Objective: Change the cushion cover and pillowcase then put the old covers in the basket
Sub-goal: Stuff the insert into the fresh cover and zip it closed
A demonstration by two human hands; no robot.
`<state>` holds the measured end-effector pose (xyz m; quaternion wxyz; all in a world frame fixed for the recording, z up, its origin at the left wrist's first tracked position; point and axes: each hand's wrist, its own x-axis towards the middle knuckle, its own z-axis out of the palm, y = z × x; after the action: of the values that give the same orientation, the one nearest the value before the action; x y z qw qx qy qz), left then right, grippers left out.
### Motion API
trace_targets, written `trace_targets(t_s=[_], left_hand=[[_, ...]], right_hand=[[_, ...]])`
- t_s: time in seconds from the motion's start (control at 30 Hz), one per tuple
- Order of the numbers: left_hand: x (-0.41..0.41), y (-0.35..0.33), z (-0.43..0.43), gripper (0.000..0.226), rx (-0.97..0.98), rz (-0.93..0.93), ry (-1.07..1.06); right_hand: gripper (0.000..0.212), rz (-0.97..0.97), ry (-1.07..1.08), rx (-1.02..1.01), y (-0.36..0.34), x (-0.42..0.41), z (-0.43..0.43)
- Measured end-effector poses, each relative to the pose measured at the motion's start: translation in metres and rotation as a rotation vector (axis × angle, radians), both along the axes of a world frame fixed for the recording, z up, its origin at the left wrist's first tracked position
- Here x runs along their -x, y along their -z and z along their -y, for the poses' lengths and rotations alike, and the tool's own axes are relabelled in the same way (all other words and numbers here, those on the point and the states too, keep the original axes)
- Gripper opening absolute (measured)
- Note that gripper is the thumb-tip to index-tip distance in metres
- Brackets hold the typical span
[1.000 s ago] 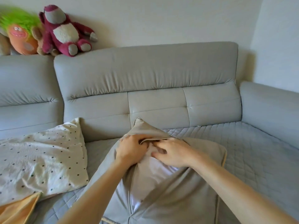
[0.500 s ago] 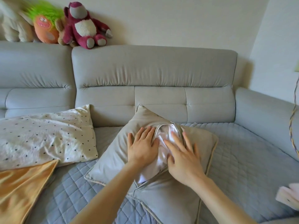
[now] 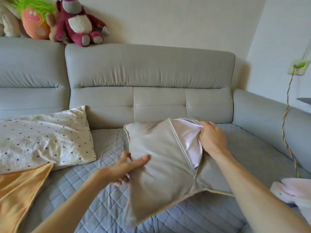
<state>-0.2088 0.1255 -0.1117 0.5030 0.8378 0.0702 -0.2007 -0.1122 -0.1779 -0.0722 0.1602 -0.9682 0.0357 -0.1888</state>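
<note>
Cushion cover [image 3: 159,157] could rip at the zip

The grey cushion sits in the middle of the sofa [image 3: 151,73] seat, tipped up a bit at its near corner. Its zip [image 3: 180,145] is open, and the white inner cushion [image 3: 188,137] pokes out through the gap.

The left hand [image 3: 124,167] pinches the cover's edge on the left side of the sofa seat, thumb on top and fingers under. The right hand [image 3: 212,137] is curled into the gap. From where I stand it seems to grab a bunch of the white cloth, but its fingertips are hidden.

I think these things could go wrong:

- The gap looks small for such a fat cushion. A hard pull could tear the seam at the end of the zip.
- The right hand holds only a little bunch of thin white cloth. That cloth could rip or slip free.
- The left hand pinches just the edge. If it lets go, the whole cushion will come along and nothing will come out.
- White cloth could catch in the zip teeth.
- A pink soft toy [image 3: 294,192] lies at the right end of the sofa seat, near the right arm. A big tug could knock it off.

I see no basket from here.
</note>
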Motion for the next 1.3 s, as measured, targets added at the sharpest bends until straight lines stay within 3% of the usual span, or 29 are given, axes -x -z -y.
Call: trace_targets(t_s=[0.07,0.1,0.2,0.27,0.33,0.4,0.53,0.63,0.73,0.83,0.9,1.03,1.13,1.23,1.3], left_hand=[[0.011,0.003,-0.002,0.070,-0.012,-0.204,0.385],[0.010,0.006,-0.006,0.067,-0.018,-0.230,0.440],[-0.011,0.016,-0.017,0.074,0.016,-0.089,0.117],[-0.025,0.026,-0.014,0.076,0.244,-0.092,-0.013],[-0.034,0.036,-0.001,0.049,0.557,-0.117,-0.102],[-0.038,0.039,0.015,0.027,0.705,-0.099,-0.250],[-0.048,0.046,0.025,0.033,0.864,-0.103,-0.359],[-0.057,0.048,0.022,0.042,0.854,-0.149,-0.453],[-0.075,0.052,0.030,0.055,0.671,-0.102,-0.557],[-0.088,0.063,0.032,0.047,0.183,0.178,-0.622],[-0.093,0.059,0.033,0.044,0.021,0.336,-0.646],[-0.092,0.042,0.041,0.040,0.045,0.348,-0.588],[-0.076,0.039,0.046,0.050,0.183,0.253,-0.611],[-0.043,0.035,0.064,0.086,0.404,0.009,-0.517],[-0.026,0.034,0.078,0.113,0.434,0.022,-0.438]], right_hand=[[0.032,-0.166,0.011,0.028,-0.002,-0.005,0.022],[0.036,-0.174,-0.006,-0.016,-0.003,-0.002,0.027],[0.039,0.086,-0.086,-0.238,0.001,0.036,0.021],[0.046,0.280,-0.113,-0.244,0.011,0.074,0.005],[0.049,0.204,-0.159,-0.179,0.024,0.102,-0.013],[0.050,0.105,-0.154,-0.163,0.026,0.102,-0.025],[0.044,0.138,-0.106,-0.137,-0.008,0.063,-0.042],[0.056,-0.155,-0.112,-0.076,-0.027,0.030,-0.057],[0.055,-0.316,-0.105,-0.011,-0.030,0.011,-0.077],[0.041,-0.088,-0.102,0.047,-0.025,0.015,-0.074],[0.038,0.032,-0.018,0.055,-0.011,0.018,-0.047],[0.043,-0.214,0.046,-0.032,0.032,0.007,-0.010],[0.042,-0.131,0.013,0.002,0.042,-0.004,-0.020],[0.047,-0.048,0.006,0.021,0.036,-0.002,-0.029],[0.047,0.072,-0.046,-0.037,0.035,0.002,-0.027]])
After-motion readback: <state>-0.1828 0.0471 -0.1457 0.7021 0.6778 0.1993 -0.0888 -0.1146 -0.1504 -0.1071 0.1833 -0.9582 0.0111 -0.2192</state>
